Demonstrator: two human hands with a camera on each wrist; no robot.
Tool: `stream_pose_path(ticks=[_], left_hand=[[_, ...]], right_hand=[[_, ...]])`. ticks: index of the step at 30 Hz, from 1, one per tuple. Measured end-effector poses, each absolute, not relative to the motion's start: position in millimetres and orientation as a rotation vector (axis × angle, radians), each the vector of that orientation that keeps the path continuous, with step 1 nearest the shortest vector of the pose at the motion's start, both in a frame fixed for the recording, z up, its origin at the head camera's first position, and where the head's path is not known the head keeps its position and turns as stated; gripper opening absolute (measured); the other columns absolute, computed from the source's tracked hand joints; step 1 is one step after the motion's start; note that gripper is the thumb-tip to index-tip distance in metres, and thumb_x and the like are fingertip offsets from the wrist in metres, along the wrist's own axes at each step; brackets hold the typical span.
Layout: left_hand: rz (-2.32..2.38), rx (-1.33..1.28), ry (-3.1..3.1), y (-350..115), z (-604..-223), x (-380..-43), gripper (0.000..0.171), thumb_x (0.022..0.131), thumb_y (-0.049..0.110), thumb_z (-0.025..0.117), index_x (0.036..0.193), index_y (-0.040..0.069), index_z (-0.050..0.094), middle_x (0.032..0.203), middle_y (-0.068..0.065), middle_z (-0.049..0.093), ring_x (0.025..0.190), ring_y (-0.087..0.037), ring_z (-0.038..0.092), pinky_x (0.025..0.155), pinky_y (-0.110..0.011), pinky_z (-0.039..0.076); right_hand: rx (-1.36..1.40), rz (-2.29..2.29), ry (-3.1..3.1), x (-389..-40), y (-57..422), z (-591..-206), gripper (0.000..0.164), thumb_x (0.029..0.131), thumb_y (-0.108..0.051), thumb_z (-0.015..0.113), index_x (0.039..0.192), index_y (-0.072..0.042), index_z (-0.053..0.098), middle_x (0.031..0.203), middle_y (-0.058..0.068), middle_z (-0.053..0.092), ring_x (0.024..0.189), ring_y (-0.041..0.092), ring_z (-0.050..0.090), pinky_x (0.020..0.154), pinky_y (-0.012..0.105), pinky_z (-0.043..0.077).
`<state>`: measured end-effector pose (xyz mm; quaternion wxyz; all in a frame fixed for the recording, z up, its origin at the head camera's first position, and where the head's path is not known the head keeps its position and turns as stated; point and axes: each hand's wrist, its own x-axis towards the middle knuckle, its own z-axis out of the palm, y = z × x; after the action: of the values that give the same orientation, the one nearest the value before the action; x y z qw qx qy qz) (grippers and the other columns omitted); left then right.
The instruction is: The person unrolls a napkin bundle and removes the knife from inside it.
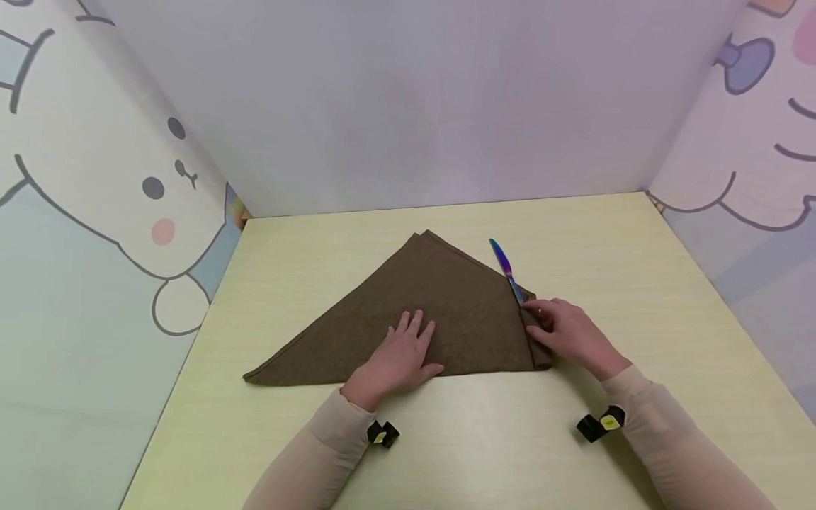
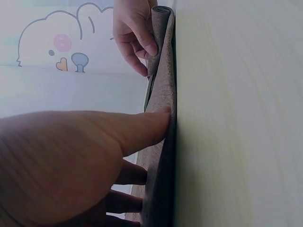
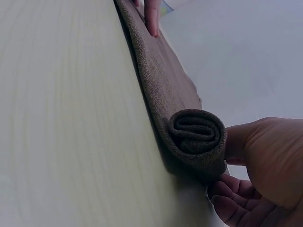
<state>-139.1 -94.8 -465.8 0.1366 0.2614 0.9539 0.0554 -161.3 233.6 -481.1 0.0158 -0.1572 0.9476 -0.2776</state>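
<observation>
A brown cloth napkin (image 1: pixel 472 329) lies on the table, folded into a wide triangle. Its right end is wound into a tight roll (image 3: pixel 198 135), whose spiral end faces the right wrist camera. From the roll's far end sticks a knife (image 1: pixel 503 262) with a shiny blue-purple blade; the lower part of its handle is hidden in the cloth. My right hand (image 1: pixel 570 336) grips the roll from the right, thumb on the near side. Fingers spread, my left hand (image 1: pixel 398 361) rests on the middle of the napkin near its front edge, pressing it down.
The pale wood-patterned table (image 1: pixel 255 439) reaches back to a plain white wall (image 1: pixel 395 106). Cartoon-printed panels (image 1: pixel 127 234) stand along the left and right sides. A small black camera (image 1: pixel 382 433) sits on each wrist.
</observation>
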Motion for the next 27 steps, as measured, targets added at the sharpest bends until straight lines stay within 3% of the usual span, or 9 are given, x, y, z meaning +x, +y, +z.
stream_pose_path(ticks=[10,27], left_hand=[[0.154,0.766,2.766,-95,-465,-138,0.077,0.094,0.052,0.054,0.151,0.006,0.029,0.157,-0.021,0.016,0.143,-0.041,0.014,0.107,-0.056,0.029],[0.152,0.755,2.763,-94,-462,-138,0.077,0.094,0.052,0.055,0.151,0.006,0.03,0.157,-0.021,0.017,0.143,-0.041,0.015,0.107,-0.057,0.029]], right_hand=[[-0.382,-0.868,2.929,-159,237,-481,0.037,0.087,-0.013,0.069,0.123,-0.009,0.061,0.078,0.0,0.058,0.067,0.015,0.052,0.062,0.032,0.042],[-0.326,-0.903,2.911,-157,252,-480,0.035,0.087,-0.011,0.066,0.121,-0.009,0.061,0.078,-0.001,0.061,0.068,0.014,0.055,0.062,0.031,0.044]])
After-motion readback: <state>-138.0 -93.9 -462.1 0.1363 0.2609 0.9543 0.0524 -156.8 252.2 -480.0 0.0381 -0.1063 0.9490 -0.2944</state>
